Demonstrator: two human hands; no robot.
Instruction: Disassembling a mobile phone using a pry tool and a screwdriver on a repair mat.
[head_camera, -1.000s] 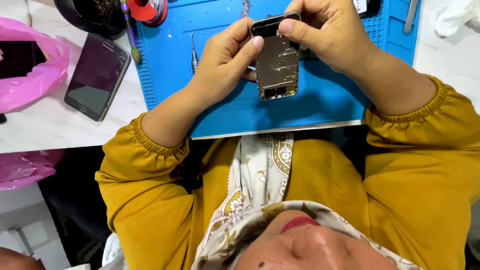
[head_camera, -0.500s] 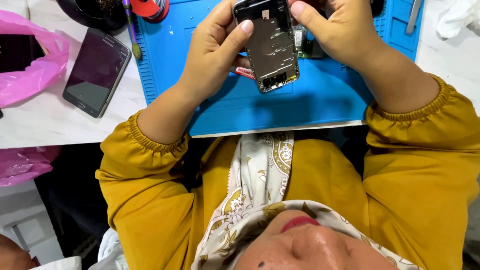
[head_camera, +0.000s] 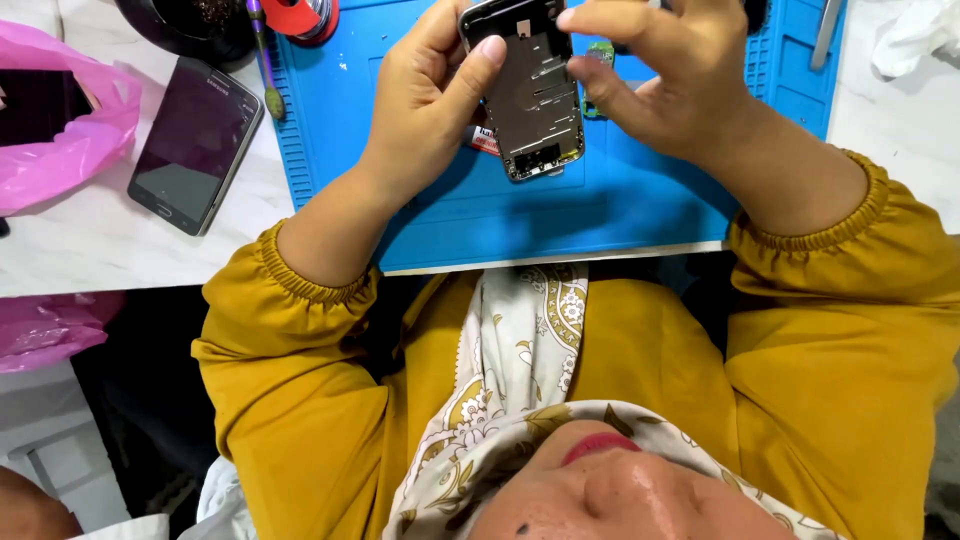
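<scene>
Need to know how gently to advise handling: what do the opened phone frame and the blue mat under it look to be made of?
The opened phone frame, held by the left hand and right hand, looks like stamped metal: grey, dull sheen, cut-outs and a bright rim, though plated plastic is possible. The blue mat looks like silicone or soft rubber: matte, moulded ridges and shallow trays.

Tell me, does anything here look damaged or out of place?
Yes. The phone frame held by the left hand and right hand is stripped open, with bare metal showing. A small green circuit part lies loose on the blue mat.
</scene>
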